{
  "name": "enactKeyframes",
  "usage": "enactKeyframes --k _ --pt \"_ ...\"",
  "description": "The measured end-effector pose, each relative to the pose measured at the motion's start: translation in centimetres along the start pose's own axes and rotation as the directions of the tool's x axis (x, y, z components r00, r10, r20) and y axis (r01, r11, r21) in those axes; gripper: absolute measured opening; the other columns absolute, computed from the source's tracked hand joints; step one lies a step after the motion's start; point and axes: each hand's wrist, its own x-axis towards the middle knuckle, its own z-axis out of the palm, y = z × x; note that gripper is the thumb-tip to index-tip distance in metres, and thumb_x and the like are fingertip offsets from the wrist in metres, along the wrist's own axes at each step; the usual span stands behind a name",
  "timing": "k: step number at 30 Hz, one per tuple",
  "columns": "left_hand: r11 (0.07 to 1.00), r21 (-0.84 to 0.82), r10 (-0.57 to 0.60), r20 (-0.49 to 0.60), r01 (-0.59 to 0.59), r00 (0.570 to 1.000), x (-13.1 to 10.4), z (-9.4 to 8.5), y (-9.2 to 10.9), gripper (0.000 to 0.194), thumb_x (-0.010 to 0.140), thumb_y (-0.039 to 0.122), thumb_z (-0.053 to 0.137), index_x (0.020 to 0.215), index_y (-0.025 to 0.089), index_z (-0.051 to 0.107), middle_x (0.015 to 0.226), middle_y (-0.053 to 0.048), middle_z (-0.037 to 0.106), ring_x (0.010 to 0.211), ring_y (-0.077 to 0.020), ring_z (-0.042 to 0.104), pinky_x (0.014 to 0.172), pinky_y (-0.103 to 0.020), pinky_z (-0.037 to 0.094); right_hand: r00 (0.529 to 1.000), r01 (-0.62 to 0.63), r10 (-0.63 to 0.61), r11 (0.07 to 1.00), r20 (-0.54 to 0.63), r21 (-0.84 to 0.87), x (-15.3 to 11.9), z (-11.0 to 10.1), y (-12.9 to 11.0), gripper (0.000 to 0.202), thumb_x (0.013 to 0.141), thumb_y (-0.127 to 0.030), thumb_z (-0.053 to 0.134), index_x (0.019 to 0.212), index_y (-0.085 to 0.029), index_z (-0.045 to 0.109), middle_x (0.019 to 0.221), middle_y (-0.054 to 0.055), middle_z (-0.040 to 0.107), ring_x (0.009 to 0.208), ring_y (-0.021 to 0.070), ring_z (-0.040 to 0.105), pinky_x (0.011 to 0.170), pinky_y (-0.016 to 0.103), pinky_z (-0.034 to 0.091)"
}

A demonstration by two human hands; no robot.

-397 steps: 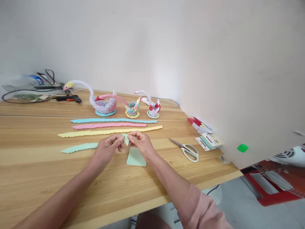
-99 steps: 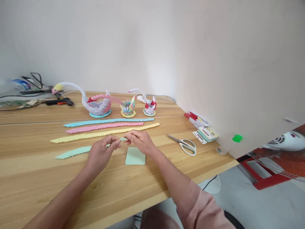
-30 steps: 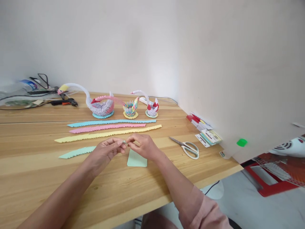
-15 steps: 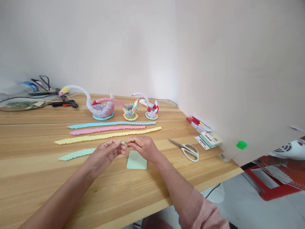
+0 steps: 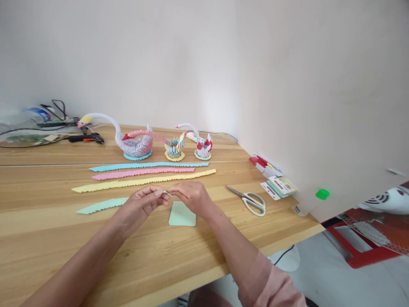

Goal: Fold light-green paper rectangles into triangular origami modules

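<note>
My left hand (image 5: 143, 204) and my right hand (image 5: 193, 197) meet above the table, both closed in a pinch. Between their fingertips is a small folded piece of green paper (image 5: 165, 192), mostly covered by the fingers. A stack of pale green paper squares (image 5: 182, 214) lies just below my right hand. Partly behind my left hand lies a row of folded green paper pieces (image 5: 101, 206). Farther back are similar rows in yellow (image 5: 143, 182), pink (image 5: 143, 172) and blue (image 5: 150, 165).
Scissors (image 5: 247, 199) lie right of my hands. Paper packs (image 5: 278, 187) rest against the right wall. Folded-paper swans, one large (image 5: 137, 147) and two smaller (image 5: 174, 149), one white and red (image 5: 203, 149), stand at the back. A glue gun (image 5: 85, 138) and cables are at left.
The fingertips have shifted slightly around the green paper piece, which now shows as a thinner sliver. The whole view has moved a little; the things on the table stay put.
</note>
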Motion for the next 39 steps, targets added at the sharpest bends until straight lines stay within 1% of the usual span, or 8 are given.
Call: enactKeyframes --k 5,10,17,26,30,34,36,39 --pt "1.000 -0.013 -0.011 -0.025 0.011 1.000 0.06 -0.08 -0.03 0.010 0.079 0.026 0.063 0.081 0.017 0.067 0.081 -0.005 0.070 0.076 -0.0152 0.063 0.077 -0.025 0.046 0.999 0.038 -0.037 0.999 0.007 -0.007 0.07 0.06 0.01 0.024 0.091 -0.024 0.042 0.094 -0.016 0.064 0.087 0.005 0.070 0.083 0.0126 0.064 0.075 0.022 0.048" --pt "1.000 -0.014 -0.009 -0.035 0.008 0.999 0.14 -0.23 -0.10 0.012 0.077 0.027 0.065 0.081 0.017 0.069 0.081 -0.006 0.070 0.075 -0.0157 0.063 0.077 -0.026 0.047 0.999 0.000 -0.001 1.000 0.040 0.013 0.16 -0.12 -0.10 0.025 0.092 -0.025 0.040 0.098 -0.017 0.063 0.087 0.006 0.070 0.083 0.0127 0.064 0.074 0.023 0.049" --pt "1.000 -0.009 -0.017 -0.035 0.017 0.999 0.17 -0.40 -0.19 0.012 0.077 0.027 0.065 0.082 0.016 0.068 0.081 -0.006 0.070 0.076 -0.0162 0.063 0.078 -0.026 0.047 0.998 0.060 -0.060 0.998 0.029 -0.020 0.05 -0.08 0.06 0.024 0.091 -0.017 0.040 0.096 -0.018 0.064 0.090 0.005 0.070 0.087 0.0123 0.063 0.077 0.022 0.048" --pt "1.000 0.027 -0.007 -0.024 0.007 1.000 0.02 -0.05 -0.03 0.009 0.075 0.025 0.067 0.077 0.016 0.068 0.082 -0.007 0.071 0.076 -0.0167 0.063 0.079 -0.027 0.046 0.999 0.023 -0.022 0.999 0.034 -0.024 -0.05 -0.09 0.24 0.024 0.091 -0.023 0.041 0.093 -0.017 0.065 0.086 0.006 0.070 0.083 0.0131 0.063 0.074 0.023 0.048" --pt "1.000 0.026 0.003 -0.059 -0.001 0.998 0.17 -0.08 -0.08 0.012 0.075 0.027 0.067 0.081 0.016 0.070 0.080 -0.007 0.071 0.074 -0.0168 0.064 0.078 -0.027 0.047 0.998 0.052 -0.052 0.999 0.042 -0.010 0.10 -0.20 0.01 0.024 0.091 -0.021 0.040 0.093 -0.018 0.064 0.088 0.005 0.069 0.085 0.0130 0.063 0.075 0.023 0.048" --pt "0.999 0.035 -0.005 -0.071 0.007 0.997 0.30 0.02 -0.27 0.017 0.077 0.029 0.065 0.085 0.016 0.070 0.085 -0.007 0.072 0.073 -0.0159 0.064 0.078 -0.027 0.048 0.994 0.092 -0.092 0.996 0.058 0.001 0.15 -0.10 -0.13 0.024 0.091 -0.018 0.040 0.093 -0.017 0.064 0.090 0.005 0.069 0.085 0.0124 0.062 0.074 0.023 0.048" --pt "0.999 0.047 -0.006 -0.059 0.009 0.998 0.29 0.20 -0.32 0.016 0.078 0.029 0.064 0.084 0.016 0.070 0.088 -0.008 0.072 0.076 -0.0161 0.064 0.080 -0.028 0.048 0.994 0.093 -0.092 0.996 0.063 -0.008 0.10 0.02 -0.07 0.023 0.091 -0.019 0.040 0.092 -0.016 0.064 0.089 0.006 0.069 0.083 0.0127 0.062 0.072 0.023 0.048" --pt "0.998 0.054 -0.031 -0.027 0.033 0.999 0.23 0.43 -0.26 0.018 0.079 0.029 0.063 0.087 0.015 0.071 0.095 -0.009 0.071 0.087 -0.0181 0.064 0.088 -0.029 0.046 0.994 0.088 -0.086 0.996 0.067 -0.017 0.02 0.19 0.09 0.024 0.091 -0.016 0.040 0.094 -0.017 0.064 0.091 0.005 0.068 0.084 0.0124 0.062 0.073 0.023 0.048"
